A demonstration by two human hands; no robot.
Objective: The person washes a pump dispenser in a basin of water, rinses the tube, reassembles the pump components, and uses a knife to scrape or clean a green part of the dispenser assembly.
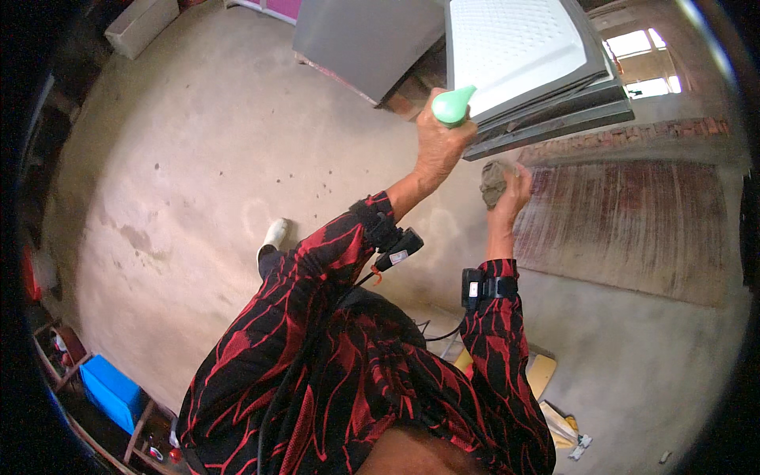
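My left hand point(442, 141) is closed around a mint-green, teardrop-shaped object point(453, 107) that looks like the top of a spray bottle; the rest of it is hidden by the hand. It is at the near left corner of a white, bumpy-textured panel point(514, 47) with a grey border, which has dark layered edges below it. My right hand point(516, 188) grips a crumpled grey-brown rag point(492, 184) just in front of the panel's near edge. Both wrists wear black straps with small devices.
A big grey box-like unit point(368, 43) stands left of the panel. On the right, a streaked reddish-brown board point(625, 226) lies on the concrete floor point(174, 182). A blue box point(112, 392) sits at the lower left, and a yellow seat-like piece point(541, 374) is by my right side.
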